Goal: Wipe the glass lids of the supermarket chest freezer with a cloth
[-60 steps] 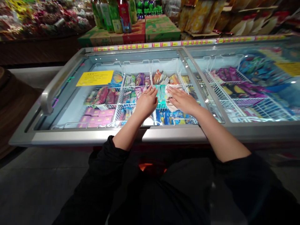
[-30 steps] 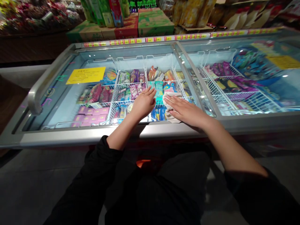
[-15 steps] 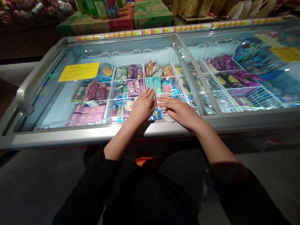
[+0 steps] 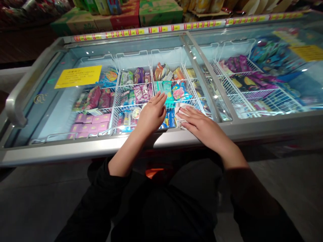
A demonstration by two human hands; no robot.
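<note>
My right hand (image 4: pixel 205 127) presses a crumpled pale cloth (image 4: pixel 179 107) against the glass lid of a chest freezer (image 4: pixel 83 149), close to its front edge. Its fingers lie over the cloth, which peeks out past the fingertips. My left hand (image 4: pixel 152 114) is to the left of the cloth with fingers stretched out and nothing in it; whether it touches the glass I cannot tell. Under the glass, white wire baskets hold packaged frozen treats, among them a teal packet (image 4: pixel 164 88), a blue and pink packet (image 4: pixel 180 91) and pink boxes (image 4: pixel 98 122).
A yellow notice (image 4: pixel 78 76) is on the left glass, near a curved grey handle (image 4: pixel 15 107). A second yellow notice (image 4: pixel 309 52) is at the right. Price labels (image 4: pixel 153 30) line the back edge. Cardboard boxes (image 4: pixel 161 15) stand behind the freezer.
My right hand and the cloth have slid a little to the right, away from my left hand. My left hand stays almost in place. The view has shifted slightly.
</note>
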